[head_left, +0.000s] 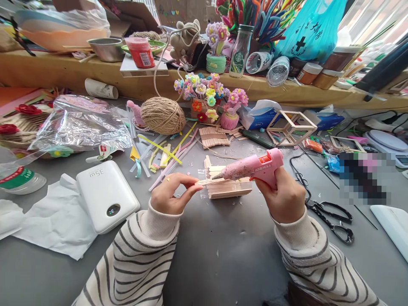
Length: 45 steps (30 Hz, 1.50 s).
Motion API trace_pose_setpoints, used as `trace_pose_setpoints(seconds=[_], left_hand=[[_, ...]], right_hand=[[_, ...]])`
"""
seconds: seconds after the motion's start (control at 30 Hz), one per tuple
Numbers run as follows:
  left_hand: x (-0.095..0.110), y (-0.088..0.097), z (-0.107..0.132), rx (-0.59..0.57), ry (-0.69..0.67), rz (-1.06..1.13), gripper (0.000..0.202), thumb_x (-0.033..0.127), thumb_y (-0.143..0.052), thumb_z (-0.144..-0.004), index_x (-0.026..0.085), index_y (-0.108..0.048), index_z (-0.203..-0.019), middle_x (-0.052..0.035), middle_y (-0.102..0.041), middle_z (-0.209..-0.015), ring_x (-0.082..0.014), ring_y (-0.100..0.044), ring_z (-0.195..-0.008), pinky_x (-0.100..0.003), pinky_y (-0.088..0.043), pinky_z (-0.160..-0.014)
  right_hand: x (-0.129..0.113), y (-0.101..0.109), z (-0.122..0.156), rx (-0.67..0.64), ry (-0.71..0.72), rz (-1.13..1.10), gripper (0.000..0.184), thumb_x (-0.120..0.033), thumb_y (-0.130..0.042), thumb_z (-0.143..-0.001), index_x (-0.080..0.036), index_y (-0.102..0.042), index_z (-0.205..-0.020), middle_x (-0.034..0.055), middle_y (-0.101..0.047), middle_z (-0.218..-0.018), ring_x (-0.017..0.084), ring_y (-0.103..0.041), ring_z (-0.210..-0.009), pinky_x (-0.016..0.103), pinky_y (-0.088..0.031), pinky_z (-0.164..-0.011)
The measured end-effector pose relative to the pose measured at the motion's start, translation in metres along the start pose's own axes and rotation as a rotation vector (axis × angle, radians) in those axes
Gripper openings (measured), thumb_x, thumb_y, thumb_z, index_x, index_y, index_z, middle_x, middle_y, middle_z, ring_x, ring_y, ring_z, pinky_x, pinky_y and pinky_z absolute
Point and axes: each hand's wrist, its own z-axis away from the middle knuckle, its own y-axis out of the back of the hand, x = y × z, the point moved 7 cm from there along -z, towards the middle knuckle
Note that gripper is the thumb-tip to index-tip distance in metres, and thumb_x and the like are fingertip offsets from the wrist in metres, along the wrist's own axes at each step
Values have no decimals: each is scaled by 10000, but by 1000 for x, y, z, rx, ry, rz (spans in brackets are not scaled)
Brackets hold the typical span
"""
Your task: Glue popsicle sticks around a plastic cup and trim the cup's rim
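Between the thumb and fingers of my left hand is one end of a wooden craft stick, held level. My right hand is wrapped round the handle of a pink glue gun. The gun points left, its nozzle tip at or just above the stick; whether they touch I cannot tell. Right behind and below the stick lies a small structure of craft sticks on the grey table, partly hidden by the gun and the stick. A clear strip of film shows at its left edge.
Black scissors lie right of my right hand, near a dark cord. A white power bank rests on white tissue at left. Behind are a twine ball, a bundle of craft sticks and a wooden frame.
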Motion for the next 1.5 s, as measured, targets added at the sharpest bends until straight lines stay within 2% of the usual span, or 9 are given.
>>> trace_pose_setpoints(seconds=[0.47, 0.73, 0.9, 1.07, 1.33, 1.5], left_hand=[[-1, 1, 1, 3, -13, 35, 88, 234, -678, -695, 184, -623, -743, 25, -639, -628, -91, -554, -518, -241, -484, -577], [1, 1, 1, 3, -44, 34, 95, 225, -683, -688, 188, -619, -749, 22, -635, -625, -99, -554, -518, -248, -478, -562], [1, 1, 1, 21, -68, 39, 89, 225, -680, -691, 184, -622, -745, 23, -635, -617, -98, -553, -508, -246, -477, -564], [1, 1, 1, 23, -64, 29, 95, 230, -684, -688, 187, -624, -747, 24, -637, -620, -98, -555, -513, -247, -482, -577], [-1, 1, 0, 8, -18, -17, 105, 271, -674, -697, 191, -615, -731, 21, -642, -609, -105, -559, -504, -260, -487, -568], [-5, -2, -1, -13, 3, -45, 104, 276, -664, -708, 187, -612, -723, 16, -649, -632, -100, -556, -509, -255, -472, -565]], right_hand=[[-4, 5, 0, 33, 70, 32, 304, -404, -487, -819, -156, -588, -964, 37, -559, -569, 161, -532, -474, 266, -358, -440], [-9, 11, -1, 48, 96, 40, 262, -390, -495, -820, -168, -588, -924, 14, -527, -525, 141, -493, -432, 260, -337, -417], [-8, 12, -1, 29, 77, 50, 267, -404, -482, -824, -173, -601, -884, 9, -509, -508, 139, -484, -425, 264, -332, -409], [-10, 14, -1, 41, 82, 21, 256, -375, -489, -831, -168, -609, -921, 16, -536, -529, 153, -521, -460, 266, -342, -414], [4, 17, -3, 49, -59, 62, 285, -408, -478, -811, -181, -606, -926, 31, -539, -567, 164, -522, -497, 288, -352, -441], [20, 16, -1, 91, -125, 134, 294, -463, -545, -744, -171, -562, -730, 22, -477, -539, 135, -444, -446, 282, -325, -425]])
